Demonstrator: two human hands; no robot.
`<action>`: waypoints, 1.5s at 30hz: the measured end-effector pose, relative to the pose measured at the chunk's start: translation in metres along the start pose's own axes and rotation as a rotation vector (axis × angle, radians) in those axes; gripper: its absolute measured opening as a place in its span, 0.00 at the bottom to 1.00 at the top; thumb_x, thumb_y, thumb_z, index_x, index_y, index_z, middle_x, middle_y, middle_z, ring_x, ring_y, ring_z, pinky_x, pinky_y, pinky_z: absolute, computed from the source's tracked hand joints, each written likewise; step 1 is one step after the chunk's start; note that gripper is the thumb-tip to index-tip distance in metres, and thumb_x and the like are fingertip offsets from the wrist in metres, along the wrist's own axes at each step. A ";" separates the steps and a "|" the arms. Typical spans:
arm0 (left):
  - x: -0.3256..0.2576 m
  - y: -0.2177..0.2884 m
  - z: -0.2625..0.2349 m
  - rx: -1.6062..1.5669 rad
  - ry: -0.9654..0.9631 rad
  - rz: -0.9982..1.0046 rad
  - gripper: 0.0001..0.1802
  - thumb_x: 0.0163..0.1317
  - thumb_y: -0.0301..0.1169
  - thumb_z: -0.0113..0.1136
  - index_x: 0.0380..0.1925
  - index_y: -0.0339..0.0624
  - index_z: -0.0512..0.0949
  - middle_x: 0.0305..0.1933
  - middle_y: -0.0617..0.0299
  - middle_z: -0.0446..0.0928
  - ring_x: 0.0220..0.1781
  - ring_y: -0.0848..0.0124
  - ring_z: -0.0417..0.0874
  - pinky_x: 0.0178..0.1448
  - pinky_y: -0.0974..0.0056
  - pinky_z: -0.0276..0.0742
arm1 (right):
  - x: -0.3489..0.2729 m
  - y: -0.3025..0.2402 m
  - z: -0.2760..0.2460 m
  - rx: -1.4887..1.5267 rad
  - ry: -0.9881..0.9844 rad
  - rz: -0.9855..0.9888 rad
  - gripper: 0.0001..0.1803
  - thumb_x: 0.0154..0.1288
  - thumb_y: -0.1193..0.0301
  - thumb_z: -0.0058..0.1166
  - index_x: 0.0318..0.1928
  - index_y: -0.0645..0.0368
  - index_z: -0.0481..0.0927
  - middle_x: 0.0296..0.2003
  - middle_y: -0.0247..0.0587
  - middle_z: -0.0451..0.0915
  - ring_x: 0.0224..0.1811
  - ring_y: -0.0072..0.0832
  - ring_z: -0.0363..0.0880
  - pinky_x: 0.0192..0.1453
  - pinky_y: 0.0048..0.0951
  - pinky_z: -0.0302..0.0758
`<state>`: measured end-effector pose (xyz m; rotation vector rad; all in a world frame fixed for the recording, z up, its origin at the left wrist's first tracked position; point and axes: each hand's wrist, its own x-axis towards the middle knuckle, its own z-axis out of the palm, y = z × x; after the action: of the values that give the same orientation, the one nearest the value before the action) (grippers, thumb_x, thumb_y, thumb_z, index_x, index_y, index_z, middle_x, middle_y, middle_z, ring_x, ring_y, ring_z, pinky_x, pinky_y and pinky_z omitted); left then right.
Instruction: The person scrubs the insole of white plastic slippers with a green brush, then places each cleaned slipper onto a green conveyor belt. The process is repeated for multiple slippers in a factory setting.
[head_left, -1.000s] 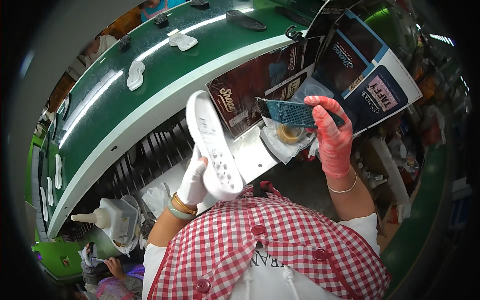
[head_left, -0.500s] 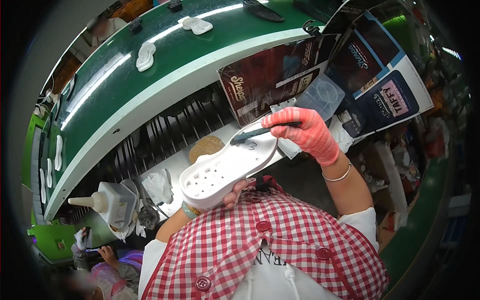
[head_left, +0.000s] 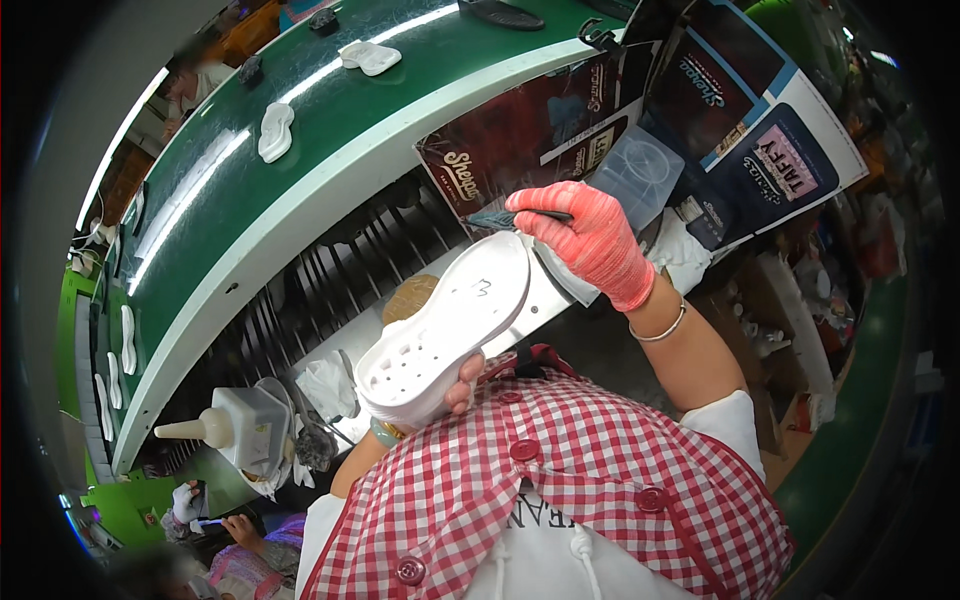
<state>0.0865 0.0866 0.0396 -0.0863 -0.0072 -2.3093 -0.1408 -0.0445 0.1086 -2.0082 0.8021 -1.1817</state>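
While sole (head_left: 450, 325) hides left hand (head_left: 462, 384) | brush (head_left: 510, 217) tip blurred

Your left hand (head_left: 462, 385) cradles a white perforated foam shoe sole (head_left: 450, 325); your red-gloved right hand (head_left: 592, 240) pinches a dark brush (head_left: 510, 217) at its toe.

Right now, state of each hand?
Left hand: closed on the white shoe sole, held from beneath.
Right hand: gloved, closed on a dark brush at the sole's far end.

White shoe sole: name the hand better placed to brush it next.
Right. The right hand, in a red glove, holds the brush just above the white sole; the left hand supports it from underneath.
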 end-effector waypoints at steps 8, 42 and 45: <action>0.008 -0.004 0.008 0.030 0.062 0.071 0.38 0.63 0.58 0.39 0.59 0.35 0.61 0.40 0.40 0.67 0.33 0.51 0.78 0.40 0.50 0.79 | -0.007 0.004 0.013 -0.066 0.007 -0.004 0.11 0.56 0.71 0.61 0.38 0.63 0.81 0.32 0.45 0.82 0.34 0.32 0.82 0.38 0.26 0.77; 0.022 -0.017 0.004 0.725 0.312 0.501 0.42 0.58 0.47 0.56 0.68 0.47 0.48 0.60 0.59 0.64 0.55 0.71 0.72 0.56 0.62 0.73 | -0.026 0.025 0.069 -0.128 0.334 -0.126 0.08 0.55 0.83 0.56 0.38 0.68 0.79 0.28 0.46 0.81 0.29 0.27 0.81 0.36 0.23 0.76; 0.023 -0.017 -0.004 0.787 0.308 0.525 0.44 0.58 0.46 0.55 0.69 0.47 0.45 0.63 0.58 0.60 0.58 0.70 0.69 0.60 0.62 0.69 | -0.031 0.019 0.067 -0.023 0.392 -0.045 0.08 0.57 0.82 0.55 0.39 0.68 0.80 0.29 0.44 0.81 0.28 0.23 0.79 0.34 0.22 0.75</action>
<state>0.0587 0.0810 0.0372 0.5954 -0.6484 -1.6380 -0.0960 -0.0161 0.0532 -1.8440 0.9646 -1.6283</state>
